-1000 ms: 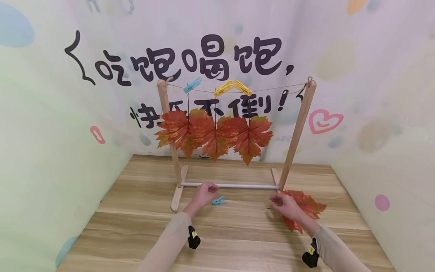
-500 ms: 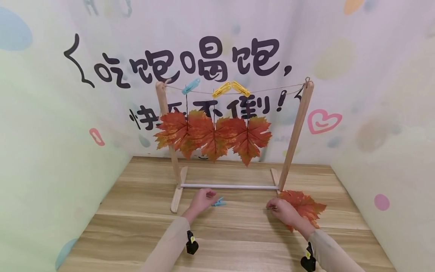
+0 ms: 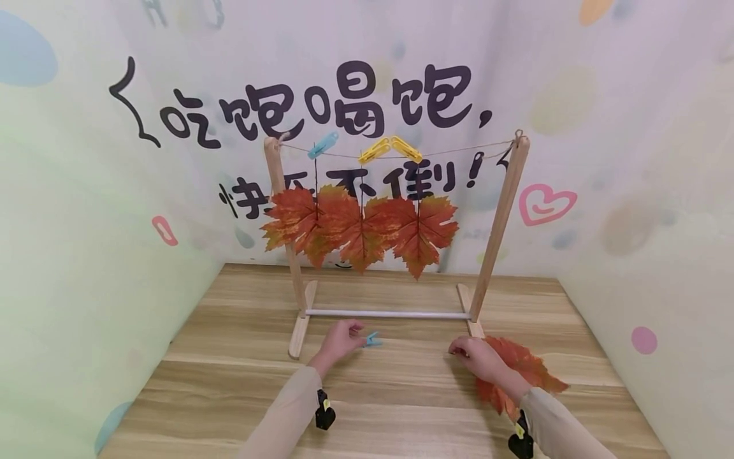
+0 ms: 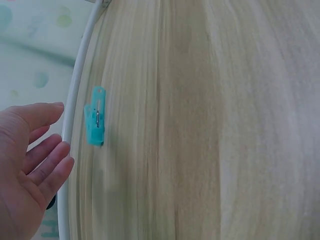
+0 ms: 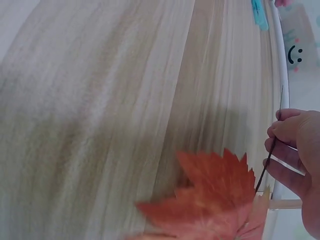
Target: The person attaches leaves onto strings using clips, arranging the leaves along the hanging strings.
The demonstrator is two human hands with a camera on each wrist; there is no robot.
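Note:
My right hand (image 3: 478, 358) pinches the dark stem (image 5: 272, 145) of an orange-red artificial leaf (image 5: 215, 195), between thumb and forefinger. In the head view that leaf (image 3: 518, 370) spreads out beyond and below the hand, partly covered by it. My left hand (image 3: 342, 339) is just left of a light blue clothespin (image 3: 373, 340), above the wooden table. The left wrist view shows this hand (image 4: 30, 160) with its fingers loosely bent and a gap between them and the clothespin (image 4: 96, 117).
A wooden frame with a right post (image 3: 501, 229) and a white bottom rod (image 3: 395, 314) stands behind my hands. Three similar leaves (image 3: 361, 233) hang from its string on one blue (image 3: 323, 145) and two yellow clothespins (image 3: 375, 151). Printed walls enclose the table (image 3: 401, 408).
My right hand has taken hold of the leaf's stem, and the leaf has shifted right and nearer. My left hand has lowered slightly beside the clothespin, whose angle has changed a little.

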